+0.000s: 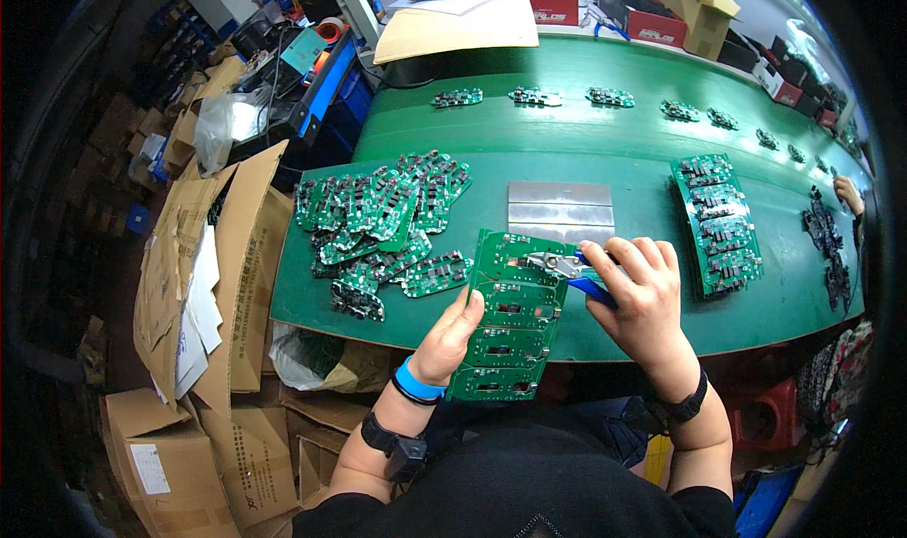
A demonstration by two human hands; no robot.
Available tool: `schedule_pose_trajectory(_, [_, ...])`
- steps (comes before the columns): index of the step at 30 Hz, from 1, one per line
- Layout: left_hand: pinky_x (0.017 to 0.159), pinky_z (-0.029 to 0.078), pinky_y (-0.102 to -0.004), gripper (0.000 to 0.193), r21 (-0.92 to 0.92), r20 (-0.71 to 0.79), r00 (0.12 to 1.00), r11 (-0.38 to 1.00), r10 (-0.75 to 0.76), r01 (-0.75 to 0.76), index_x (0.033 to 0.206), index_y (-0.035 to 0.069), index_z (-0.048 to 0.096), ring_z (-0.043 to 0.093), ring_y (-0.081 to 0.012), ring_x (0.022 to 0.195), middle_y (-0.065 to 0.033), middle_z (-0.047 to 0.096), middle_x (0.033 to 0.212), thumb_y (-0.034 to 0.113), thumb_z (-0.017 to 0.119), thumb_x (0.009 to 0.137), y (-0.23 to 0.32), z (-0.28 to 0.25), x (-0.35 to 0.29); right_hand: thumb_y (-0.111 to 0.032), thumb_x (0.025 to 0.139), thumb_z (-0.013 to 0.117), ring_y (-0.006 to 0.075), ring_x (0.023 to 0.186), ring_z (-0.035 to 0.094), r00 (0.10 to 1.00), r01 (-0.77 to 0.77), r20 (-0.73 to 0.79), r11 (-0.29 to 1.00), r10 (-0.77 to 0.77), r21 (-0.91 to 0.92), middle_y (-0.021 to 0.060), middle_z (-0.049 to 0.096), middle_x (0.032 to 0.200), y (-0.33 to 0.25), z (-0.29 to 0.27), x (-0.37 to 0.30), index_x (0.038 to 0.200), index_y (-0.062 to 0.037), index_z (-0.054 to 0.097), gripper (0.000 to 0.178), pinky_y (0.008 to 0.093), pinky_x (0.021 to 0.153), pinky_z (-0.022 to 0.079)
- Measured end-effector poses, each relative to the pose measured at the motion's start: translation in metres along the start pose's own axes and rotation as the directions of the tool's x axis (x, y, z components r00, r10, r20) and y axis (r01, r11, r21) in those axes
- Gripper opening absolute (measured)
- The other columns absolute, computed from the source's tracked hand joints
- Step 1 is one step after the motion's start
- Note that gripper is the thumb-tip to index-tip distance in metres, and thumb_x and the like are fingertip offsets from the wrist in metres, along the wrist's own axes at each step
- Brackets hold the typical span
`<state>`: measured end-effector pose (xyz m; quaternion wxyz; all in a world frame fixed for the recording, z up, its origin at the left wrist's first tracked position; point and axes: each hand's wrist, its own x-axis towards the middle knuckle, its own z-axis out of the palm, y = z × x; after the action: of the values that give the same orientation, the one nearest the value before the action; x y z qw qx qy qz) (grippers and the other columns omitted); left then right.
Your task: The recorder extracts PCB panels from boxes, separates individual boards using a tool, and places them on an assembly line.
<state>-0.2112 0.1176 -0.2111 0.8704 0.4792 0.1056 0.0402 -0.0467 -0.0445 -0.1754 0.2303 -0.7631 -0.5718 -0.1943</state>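
My left hand (pixel 448 342) grips the left edge of a green circuit board panel (pixel 505 335), which is tilted up over the front edge of the green table. Blue-handled cutting pliers (pixel 593 290) are in my right hand (pixel 638 297), its fingers wrapped round the handles. The metal jaws lie against the upper part of the panel; whether they bite into it I cannot tell. Just beyond the panel, a flat silver metal block (pixel 560 205) rests on the table. To its left is a heap of separate populated circuit boards (pixel 378 207).
A stack of uncut board panels (pixel 718 222) stands on the right. Small boards (pixel 536 96) sit in a row along the green conveyor belt (pixel 567 66). At far right, another person's hand (pixel 848 194) is near dark parts (pixel 828 245). Cardboard boxes (pixel 170 462) crowd the lower left.
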Motion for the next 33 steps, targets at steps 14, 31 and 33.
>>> schedule_pose_trajectory(14, [0.071, 0.057, -0.0481, 0.061, -0.807, 0.051, 0.993, 0.59, 0.105, -0.021, 0.138, 0.005, 0.026, 0.052, -0.047, 0.104, -0.0246, 0.006, 0.145, 0.048, 0.026, 0.095, -0.017, -0.017, 0.008, -0.017, 0.054, 0.073, 0.0225, 0.081, 0.051, 0.991, -0.12, 0.067, 0.988, 0.115, 0.092, 0.005, 0.055, 0.09, -0.003, 0.009, -0.02, 0.106, -0.0102, 0.059, 0.054, 0.0358, 0.072, 0.037])
schedule_pose_trajectory(31, [0.091, 0.046, -0.0473, 0.06, -0.476, -0.008, 0.996, 0.876, 0.092, -0.084, 0.136, 0.007, 0.03, 0.05, -0.0315, 0.114, -0.0166, 0.044, 0.129, 0.05, 0.027, 0.094, -0.01, -0.015, 0.012, -0.018, 0.055, 0.07, 0.0266, 0.096, 0.049, 0.991, -0.132, 0.018, 0.982, 0.131, 0.132, 0.0089, 0.054, 0.101, -0.006, -0.003, -0.019, 0.111, -0.0085, 0.057, 0.058, 0.0408, 0.086, 0.034])
schedule_pose_trajectory(33, [0.091, 0.046, -0.0472, 0.055, -0.444, -0.023, 0.996, 0.892, 0.084, -0.086, 0.137, 0.01, 0.028, 0.05, -0.0312, 0.113, -0.0156, 0.043, 0.13, 0.046, 0.026, 0.096, -0.005, -0.004, 0.013, -0.018, 0.055, 0.071, 0.0256, 0.098, 0.048, 0.995, -0.088, 0.058, 0.989, 0.082, 0.116, 0.0078, 0.053, 0.102, -0.016, -0.002, -0.013, 0.112, -0.0093, 0.056, 0.06, 0.0413, 0.087, 0.033])
